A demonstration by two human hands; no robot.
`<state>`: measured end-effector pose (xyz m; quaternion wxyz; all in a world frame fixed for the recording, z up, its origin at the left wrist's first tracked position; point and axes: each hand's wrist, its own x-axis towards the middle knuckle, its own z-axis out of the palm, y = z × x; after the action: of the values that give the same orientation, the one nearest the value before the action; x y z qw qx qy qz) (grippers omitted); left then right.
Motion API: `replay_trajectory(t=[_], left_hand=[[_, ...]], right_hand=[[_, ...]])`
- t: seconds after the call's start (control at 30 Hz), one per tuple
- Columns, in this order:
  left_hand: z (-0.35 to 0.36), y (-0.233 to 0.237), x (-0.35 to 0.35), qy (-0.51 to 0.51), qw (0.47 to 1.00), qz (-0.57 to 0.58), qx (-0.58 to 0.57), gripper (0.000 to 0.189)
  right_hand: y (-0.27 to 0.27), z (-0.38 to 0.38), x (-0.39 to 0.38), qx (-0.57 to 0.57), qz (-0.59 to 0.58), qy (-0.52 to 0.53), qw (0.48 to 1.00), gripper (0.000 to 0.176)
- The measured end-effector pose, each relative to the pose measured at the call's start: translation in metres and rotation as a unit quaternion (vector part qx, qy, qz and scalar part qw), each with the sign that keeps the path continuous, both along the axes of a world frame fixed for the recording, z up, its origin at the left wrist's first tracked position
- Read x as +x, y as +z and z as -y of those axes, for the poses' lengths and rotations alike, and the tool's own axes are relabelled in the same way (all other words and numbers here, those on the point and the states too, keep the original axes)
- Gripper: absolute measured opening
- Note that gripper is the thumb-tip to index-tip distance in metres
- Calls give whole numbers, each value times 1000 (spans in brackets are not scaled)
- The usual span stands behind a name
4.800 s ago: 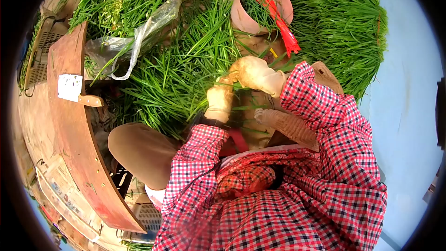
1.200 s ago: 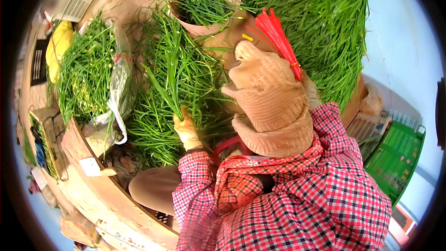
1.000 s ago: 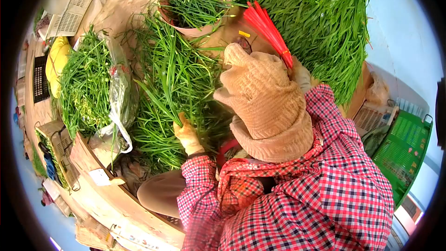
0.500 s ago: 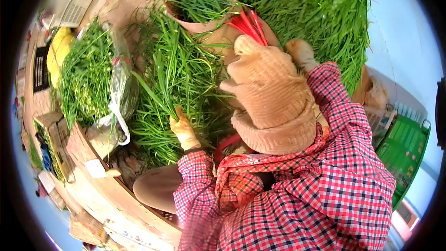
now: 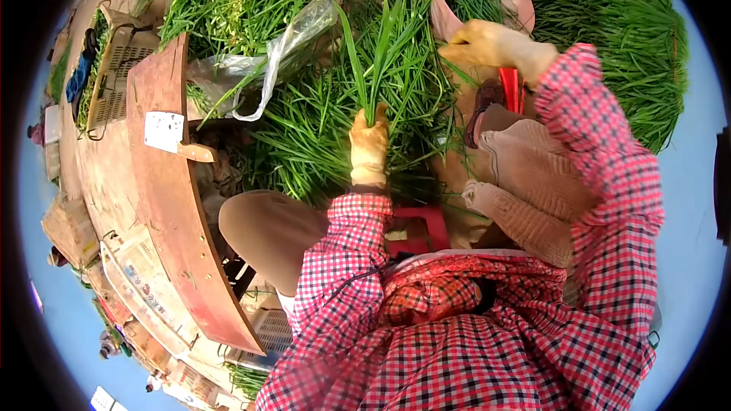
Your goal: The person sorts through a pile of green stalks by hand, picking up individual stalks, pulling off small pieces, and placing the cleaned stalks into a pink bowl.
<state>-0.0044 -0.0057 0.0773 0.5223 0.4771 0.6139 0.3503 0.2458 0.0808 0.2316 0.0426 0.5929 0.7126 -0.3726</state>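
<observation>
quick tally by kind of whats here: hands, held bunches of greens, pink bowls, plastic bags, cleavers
hands: 2 (left hand, right hand)
bunch of greens gripped in the left hand: 1
pink bowl: 1
plastic bag: 1
cleaver: 1
total: 6

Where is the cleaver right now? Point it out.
In the head view, the cleaver rests on the curved wooden board at left, just below the plastic bag of greens.

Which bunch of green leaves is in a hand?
The thin bunch gripped upright by the left hand; the other greens lie in the bag, the bowl and loose heaps.
</observation>
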Motion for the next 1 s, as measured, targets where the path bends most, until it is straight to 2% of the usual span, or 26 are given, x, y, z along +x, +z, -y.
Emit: replay_trajectory(t=[0.03,0.07,0.1,0.13,0.17,0.23,0.27,0.3,0.37,0.43,0.5,0.6,0.7,0.73,0.87,0.9,0.93,0.97,1.0], left_hand=[[0,-4,1,-2,1000,-18,-1,16],[-3,-9,2,-5,999,-37,0,16],[-2,-13,3,-6,998,-57,-2,16],[-2,3,8,6,999,-49,11,15],[-1,-2,9,11,999,-53,3,15],[1,0,12,30,1000,3,9,17],[1,11,11,12,1000,-21,1,15],[-1,11,11,2,999,-35,-23,15],[-3,6,9,-17,996,-60,69,20],[-4,7,12,-11,993,121,-1,23],[-8,15,12,-9,986,150,-75,22],[-8,21,14,16,960,249,-124,21],[-7,18,15,32,967,233,-98,22],[-8,19,13,33,966,228,-114,24],[-8,-3,15,42,986,153,-49,24],[-8,-3,12,35,984,154,-77,24],[-8,4,10,27,982,156,-103,24],[-9,7,8,20,979,157,-130,24],[-7,0,13,70,961,246,-105,22]], right_hand=[[-38,-12,1,-42,-92,-76,992,40],[-66,-19,0,-168,-243,-165,941,42],[-62,-14,-18,-170,-289,-229,914,42],[-59,-8,-36,-168,-335,-289,881,42],[-65,-9,-52,-142,-325,-328,876,40],[-88,-2,-68,-61,-476,-332,812,39],[-77,-5,-76,-70,-341,-389,853,38],[-83,-5,-78,-63,-333,-396,853,37],[-98,-8,-77,-45,-320,-407,854,37],[-103,-12,-70,-56,-310,-417,853,37],[-110,-13,-62,-78,-323,-429,840,37],[-114,-14,-58,-74,-329,-449,827,29],[-106,-5,-63,-41,-318,-465,825,29],[-100,-1,-67,-27,-357,-472,806,28],[-113,15,-75,172,-402,-335,835,22],[-124,17,-74,214,-412,-295,835,22],[-111,29,-84,271,-435,-205,834,20],[-94,37,-96,359,-353,-110,857,19],[-78,45,-109,454,-270,-26,849,18]])
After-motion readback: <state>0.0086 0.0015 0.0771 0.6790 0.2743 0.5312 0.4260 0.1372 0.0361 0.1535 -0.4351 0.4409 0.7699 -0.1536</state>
